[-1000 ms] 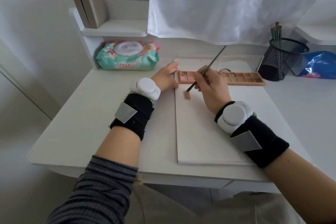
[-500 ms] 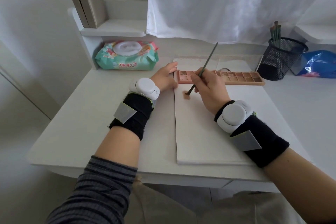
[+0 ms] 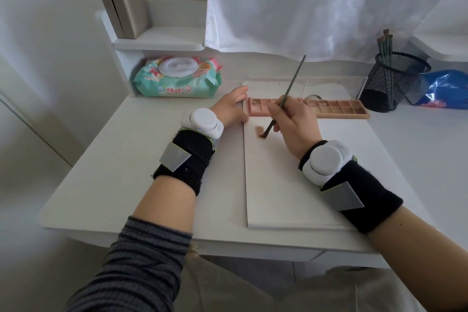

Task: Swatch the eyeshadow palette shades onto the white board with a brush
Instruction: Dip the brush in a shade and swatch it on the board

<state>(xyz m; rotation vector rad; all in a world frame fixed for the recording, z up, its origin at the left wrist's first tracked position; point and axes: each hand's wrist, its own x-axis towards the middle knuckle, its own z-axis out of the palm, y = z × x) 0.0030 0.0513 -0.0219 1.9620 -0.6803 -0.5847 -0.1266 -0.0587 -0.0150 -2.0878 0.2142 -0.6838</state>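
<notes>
A white board [image 3: 283, 185] lies flat on the desk in front of me. At its far end sits a long pink eyeshadow palette [image 3: 334, 107] with several brownish pans. My right hand [image 3: 295, 124] pinches a thin dark brush [image 3: 291, 88], whose bristle tip touches the board beside a small brown swatch [image 3: 259, 130]. My left hand [image 3: 231, 106] rests at the board's far left corner, its fingers lying against the left end of the palette. Both wrists wear black bands with white devices.
A pack of wet wipes [image 3: 177, 77] lies at the back left under a small shelf [image 3: 162, 39] holding beige boxes. A black mesh cup [image 3: 395, 81] with more brushes stands at the back right beside a blue bag [image 3: 445, 90]. A white curtain hangs behind.
The brush handle has swung more upright and to the left while its tip stayed on the board by the swatch. My left hand has kept its place.
</notes>
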